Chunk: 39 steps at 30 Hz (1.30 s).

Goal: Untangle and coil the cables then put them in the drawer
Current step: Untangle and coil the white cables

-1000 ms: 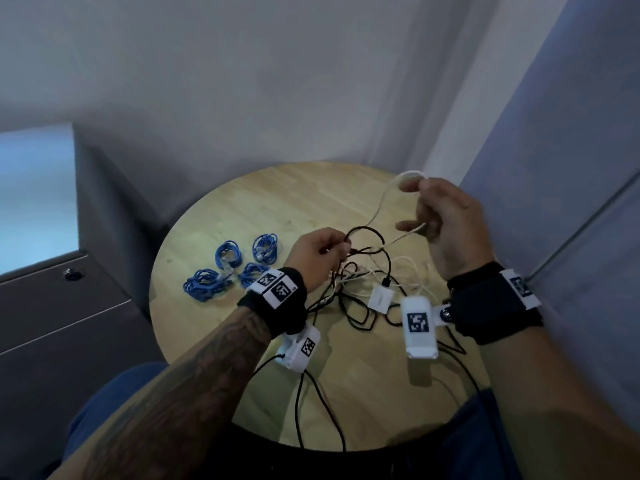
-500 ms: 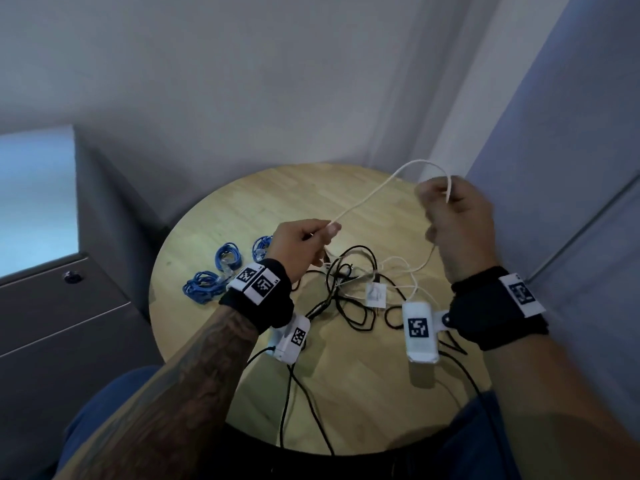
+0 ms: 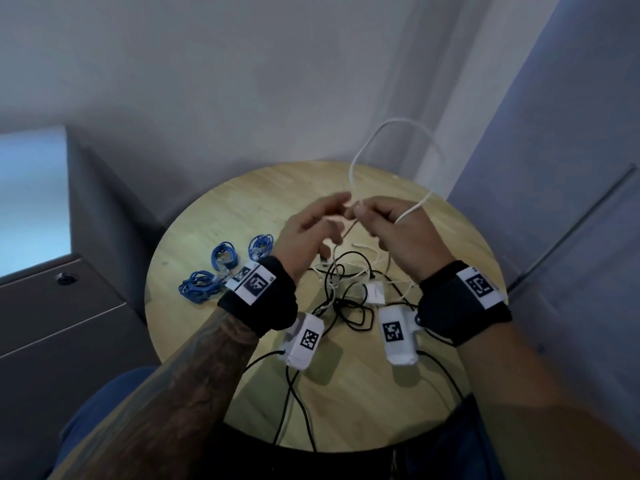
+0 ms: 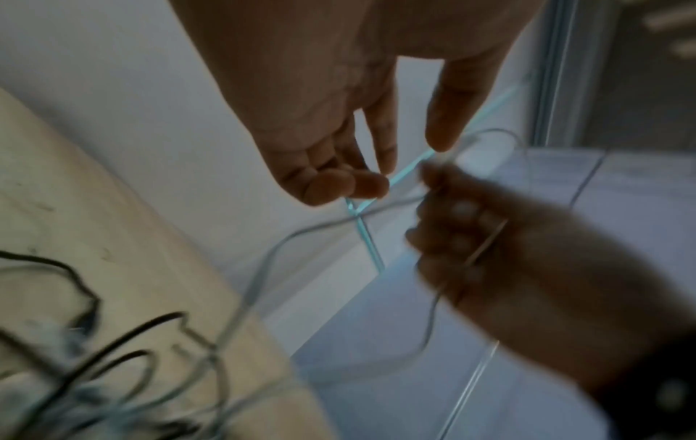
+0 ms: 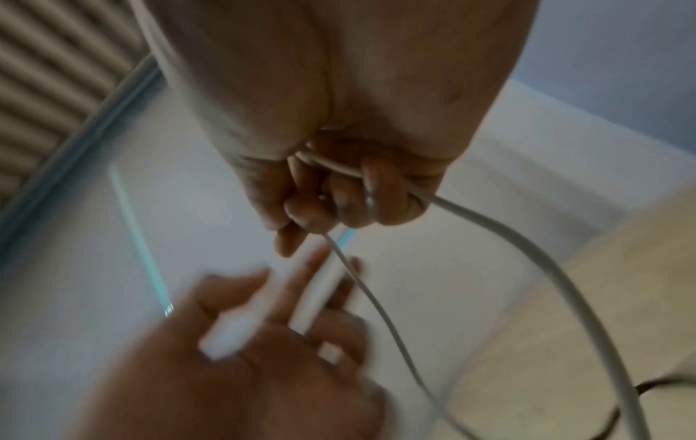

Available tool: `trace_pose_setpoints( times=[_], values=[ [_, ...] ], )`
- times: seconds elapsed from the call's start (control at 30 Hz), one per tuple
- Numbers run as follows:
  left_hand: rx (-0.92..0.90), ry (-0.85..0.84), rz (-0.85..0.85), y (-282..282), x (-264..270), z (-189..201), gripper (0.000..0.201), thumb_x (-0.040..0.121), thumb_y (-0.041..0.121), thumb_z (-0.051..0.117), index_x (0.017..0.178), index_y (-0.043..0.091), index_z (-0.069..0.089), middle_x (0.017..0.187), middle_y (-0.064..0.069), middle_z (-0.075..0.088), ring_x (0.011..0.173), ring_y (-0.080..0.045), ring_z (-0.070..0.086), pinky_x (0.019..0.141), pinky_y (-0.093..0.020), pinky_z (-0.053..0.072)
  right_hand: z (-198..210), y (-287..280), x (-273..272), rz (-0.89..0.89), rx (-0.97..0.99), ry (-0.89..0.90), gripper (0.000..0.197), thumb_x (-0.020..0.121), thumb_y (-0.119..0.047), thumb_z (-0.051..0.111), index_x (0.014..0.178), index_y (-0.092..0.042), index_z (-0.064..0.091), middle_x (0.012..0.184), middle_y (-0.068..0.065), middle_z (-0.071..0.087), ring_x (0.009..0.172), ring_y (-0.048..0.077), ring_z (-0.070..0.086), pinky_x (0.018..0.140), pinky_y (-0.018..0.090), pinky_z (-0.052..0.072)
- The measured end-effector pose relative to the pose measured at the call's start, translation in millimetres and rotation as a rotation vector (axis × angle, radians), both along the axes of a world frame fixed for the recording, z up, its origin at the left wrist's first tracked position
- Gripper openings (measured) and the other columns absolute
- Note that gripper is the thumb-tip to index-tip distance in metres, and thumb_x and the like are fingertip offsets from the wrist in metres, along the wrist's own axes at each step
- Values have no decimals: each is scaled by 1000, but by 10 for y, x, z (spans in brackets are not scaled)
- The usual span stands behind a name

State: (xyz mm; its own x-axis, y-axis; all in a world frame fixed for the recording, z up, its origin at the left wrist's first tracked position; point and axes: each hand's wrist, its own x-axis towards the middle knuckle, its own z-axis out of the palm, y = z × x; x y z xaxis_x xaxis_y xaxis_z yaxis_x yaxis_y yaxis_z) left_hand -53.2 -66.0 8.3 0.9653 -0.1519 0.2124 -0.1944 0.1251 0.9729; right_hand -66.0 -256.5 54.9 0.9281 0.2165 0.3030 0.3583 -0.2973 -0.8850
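A white cable point(image 3: 398, 121) rises in a tall loop above my two hands, which meet over the middle of the round wooden table point(image 3: 242, 202). My right hand point(image 3: 360, 213) grips this cable point(image 5: 489, 223) in curled fingers. My left hand point(image 3: 341, 202) reaches in beside it, and in the left wrist view its thumb and fingers point(image 4: 388, 166) are apart, with the cable point(image 4: 286, 238) passing by the thumb tip. A tangle of black and white cables point(image 3: 346, 296) with a small white adapter point(image 3: 375, 292) lies under the hands.
Several coiled blue cables point(image 3: 225, 258) lie on the table's left side. A grey drawer cabinet point(image 3: 52, 323) with a round lock point(image 3: 64, 278) stands left of the table, shut. A wall and a blue-grey panel close in at the back and right.
My left hand has moved right and up to meet the right hand. The white cable, earlier stretched between the hands, now stands as a loop above them.
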Motion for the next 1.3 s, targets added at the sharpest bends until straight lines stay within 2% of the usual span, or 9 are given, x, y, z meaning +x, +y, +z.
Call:
trace_pose_setpoints(
  times=[0.1,0.17,0.3,0.37,0.57,0.83,1.07,1.2,1.3],
  values=[
    [453,11,-97,-45,20,-363,27,96,9,67,119,21,78,103,1,78,84,-16,67,76,-30,54,152,-30,6,8,334,43,22,107,-23,62,101,-8,76,70,-3,47,63,10,38,54,23,31],
    [640,37,-98,-38,47,-609,13,99,22,71,106,25,81,88,2,76,79,-18,67,79,-31,53,233,-96,34,7,505,35,20,107,-20,60,96,-7,70,80,-1,56,69,11,45,56,25,33],
    [526,72,48,-7,132,-684,14,103,26,66,104,25,81,79,1,74,66,-14,60,74,-34,52,198,-165,90,-89,641,14,22,106,-17,58,86,-17,65,96,9,69,97,23,65,83,37,48],
    [472,50,73,9,154,-574,20,107,24,61,112,20,79,84,-1,78,62,-14,57,66,-30,54,156,-187,99,-72,733,86,25,106,-17,57,81,-16,59,77,14,57,76,28,61,75,38,51],
    [32,123,90,49,73,-129,25,108,23,59,116,7,76,88,-13,76,68,-18,65,55,-25,47,63,-256,-99,-109,-34,104,17,94,-38,81,100,-26,71,68,-8,41,59,11,38,58,29,34],
    [2,126,37,184,-30,-51,26,106,24,62,110,2,75,77,-10,66,68,-21,62,62,-32,55,-84,-40,-153,103,-263,182,17,91,-30,81,78,-24,71,65,-6,48,63,14,45,67,35,37],
    [109,128,42,423,-47,-62,30,107,26,60,106,1,77,84,-8,66,67,-21,61,69,-33,59,-77,-263,-66,-121,-129,-35,8,96,-24,75,90,-28,78,89,-4,67,81,14,58,79,36,48],
    [97,165,110,533,-15,-124,27,111,21,53,98,4,70,73,-3,58,57,-15,52,66,-35,59,-268,-446,58,-42,-370,-152,74,82,3,74,146,-32,62,141,-2,59,134,16,52,115,36,41],
    [7,199,98,620,-32,-96,26,111,20,50,102,3,68,69,-1,50,51,-12,40,57,-32,53,-385,-590,168,-133,-578,-59,106,76,16,69,164,-34,37,168,3,35,154,29,32,120,49,37]
  ],
)
